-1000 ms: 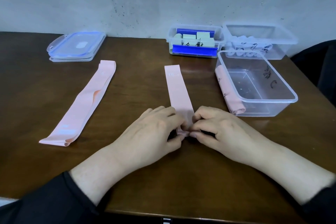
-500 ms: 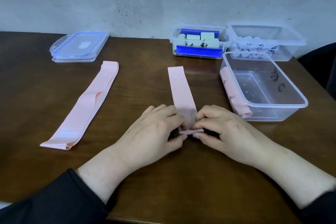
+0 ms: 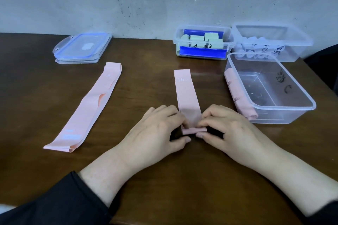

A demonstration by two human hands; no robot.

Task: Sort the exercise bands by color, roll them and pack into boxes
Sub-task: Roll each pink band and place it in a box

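Note:
A pink exercise band (image 3: pixel 185 93) marked 15 lies flat down the middle of the brown table (image 3: pixel 146 179). Its near end is curled into a small roll. My left hand (image 3: pixel 159 129) pinches the roll's left end, and my right hand (image 3: pixel 228 128) pinches its right end. More pink bands (image 3: pixel 86 107) lie flat in a stack to the left. Rolled pink bands (image 3: pixel 239 97) sit inside the left wall of a clear plastic box (image 3: pixel 285 109) on the right.
At the back, a small clear box (image 3: pixel 203 45) holds blue and pale green rolled bands, and a larger clear box (image 3: pixel 274 42) holds white ones. Blue-rimmed lids (image 3: pixel 82 47) are stacked at the back left. A wall rises behind the table.
The rolled end of the middle band has grown a little wider and clearer between my fingertips. The view has shifted slightly; my hands stay in place.

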